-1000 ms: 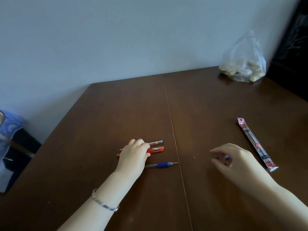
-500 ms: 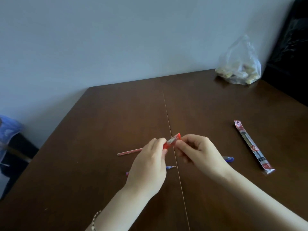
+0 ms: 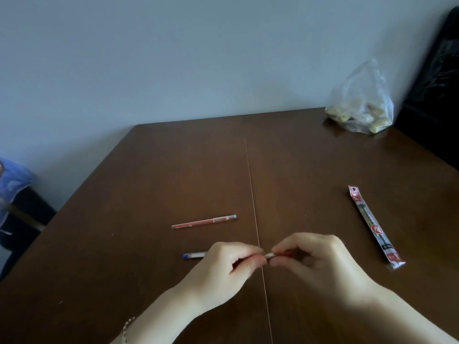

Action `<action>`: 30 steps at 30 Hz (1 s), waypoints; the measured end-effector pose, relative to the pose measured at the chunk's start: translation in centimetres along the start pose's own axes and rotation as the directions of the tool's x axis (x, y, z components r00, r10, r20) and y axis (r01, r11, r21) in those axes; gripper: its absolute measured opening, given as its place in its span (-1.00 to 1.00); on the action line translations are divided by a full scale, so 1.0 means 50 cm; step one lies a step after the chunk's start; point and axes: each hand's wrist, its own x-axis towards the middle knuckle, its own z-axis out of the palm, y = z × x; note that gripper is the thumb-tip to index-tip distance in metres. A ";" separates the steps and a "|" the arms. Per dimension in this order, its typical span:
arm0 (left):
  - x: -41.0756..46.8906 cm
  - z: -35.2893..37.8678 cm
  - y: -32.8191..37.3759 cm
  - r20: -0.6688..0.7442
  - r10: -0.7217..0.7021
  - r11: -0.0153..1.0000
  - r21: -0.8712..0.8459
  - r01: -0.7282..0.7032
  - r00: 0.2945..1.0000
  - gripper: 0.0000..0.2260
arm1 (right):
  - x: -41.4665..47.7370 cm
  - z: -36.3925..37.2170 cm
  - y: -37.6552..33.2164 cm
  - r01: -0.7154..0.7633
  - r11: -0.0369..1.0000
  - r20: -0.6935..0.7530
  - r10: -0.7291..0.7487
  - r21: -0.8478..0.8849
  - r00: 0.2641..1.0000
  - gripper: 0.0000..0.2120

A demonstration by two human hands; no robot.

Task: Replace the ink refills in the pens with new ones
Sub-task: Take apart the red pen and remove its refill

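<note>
Both hands meet over the table's centre seam, pinching a small red pen (image 3: 270, 256) between them. My left hand (image 3: 228, 269) grips its left end and my right hand (image 3: 315, 261) grips its right end; most of that pen is hidden by fingers. A slim clear pen with red ink (image 3: 204, 221) lies flat on the brown table (image 3: 149, 170) beyond my left hand. A blue pen (image 3: 193, 255) lies left of my left hand, partly covered by it. A refill packet (image 3: 373, 225) in red and clear wrapping lies to the right.
A clear plastic bag (image 3: 361, 105) with pale lumps inside sits at the table's far right corner, by the wall. A dark chair back (image 3: 437, 83) stands at the right edge. A blue cloth object (image 3: 12, 184) is off the table's left side.
My hands have moved nearer to me with the red pen, and my left hand has left the clear red-ink pen, which now lies fully exposed on the table.
</note>
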 end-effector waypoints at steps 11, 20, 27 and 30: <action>0.013 -0.039 -0.014 -0.397 -0.172 0.955 0.159 0.252 0.901 -0.79 | 0.059 -0.068 0.144 -0.453 0.852 -0.106 0.442 -0.263 0.891 -0.95; 0.063 0.019 0.029 -0.471 -0.104 0.990 0.037 0.138 0.876 -0.89 | 0.052 -0.029 0.079 -0.437 0.899 -0.234 0.419 -0.028 0.877 -0.83; 0.078 0.059 0.051 -0.476 -0.016 0.999 0.024 0.031 0.879 -0.95 | 0.061 0.025 0.015 -0.406 0.646 -0.107 0.604 0.646 0.790 -0.82; 0.082 0.061 0.049 -0.507 -0.011 1.000 0.013 0.020 0.862 -0.94 | 0.064 0.034 0.016 -0.393 0.612 -0.069 0.593 0.686 0.802 -0.77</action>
